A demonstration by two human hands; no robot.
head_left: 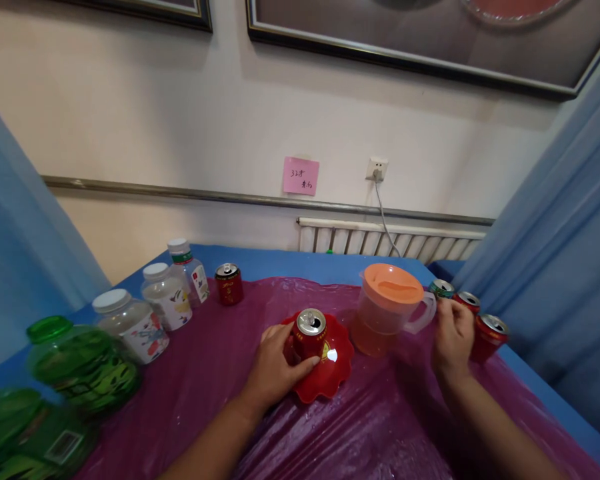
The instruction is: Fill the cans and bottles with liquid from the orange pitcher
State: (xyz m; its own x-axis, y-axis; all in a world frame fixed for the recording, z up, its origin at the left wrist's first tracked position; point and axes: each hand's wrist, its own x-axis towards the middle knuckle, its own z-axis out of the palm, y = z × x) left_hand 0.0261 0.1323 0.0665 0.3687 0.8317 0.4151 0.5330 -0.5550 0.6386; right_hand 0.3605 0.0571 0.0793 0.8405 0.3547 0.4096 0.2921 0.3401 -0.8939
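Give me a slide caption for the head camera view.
Left hand grips red can on red dish; right hand touches can beside orange-lidded pitcher.

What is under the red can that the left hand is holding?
The red can stands in a red scalloped dish, gripped by the left hand. The dish rests on purple plastic sheeting. The can's base and the dish's middle are hidden.

Purple plastic sheet (220, 373) is covering the blue table (290, 261). Green-lidded jars (80, 367) are sitting at 8 o'clock, three white-capped clear jars (135, 327) lining up toward 10. Lone red can (229, 284) is standing at 11. Pink note (301, 176) and wall socket (377, 169) are showing at 12.
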